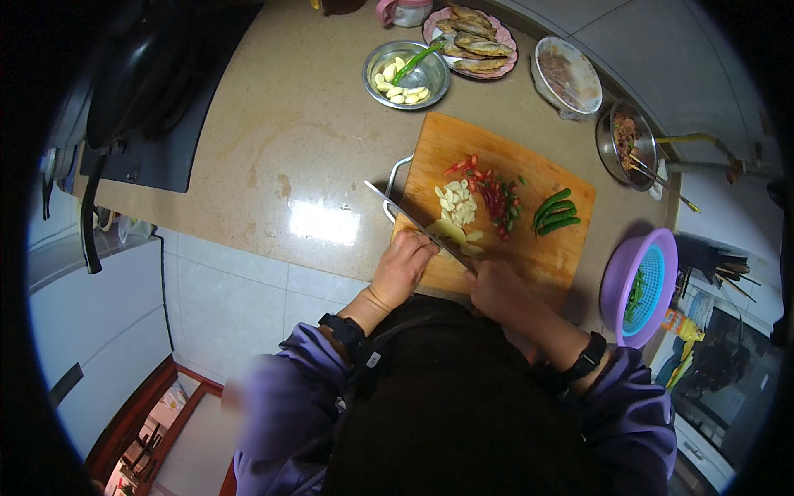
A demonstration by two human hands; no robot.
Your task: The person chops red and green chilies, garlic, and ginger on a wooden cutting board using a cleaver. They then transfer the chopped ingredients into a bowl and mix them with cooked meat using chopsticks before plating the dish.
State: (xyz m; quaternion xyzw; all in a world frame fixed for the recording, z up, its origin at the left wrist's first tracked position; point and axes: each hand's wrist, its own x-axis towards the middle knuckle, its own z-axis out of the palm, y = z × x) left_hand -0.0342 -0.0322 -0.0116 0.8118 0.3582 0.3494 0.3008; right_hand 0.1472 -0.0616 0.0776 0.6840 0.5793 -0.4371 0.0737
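My right hand grips the handle of a kitchen knife, whose blade slants over the near left part of a wooden cutting board. Against the near side of the blade, my left hand rests with bent fingers; whatever lies under them is hidden. Pale yellow slices, apparently ginger, lie just beyond the blade. Farther up the board are sliced garlic and chopped red and green chilli. Several green chilli pieces sit together on the right.
Beyond the board stand a steel bowl of garlic cloves with a green chilli, a plate of fried fish, and a covered bowl. At right are a meat bowl with chopsticks and a purple basin. A wok occupies the left hob.
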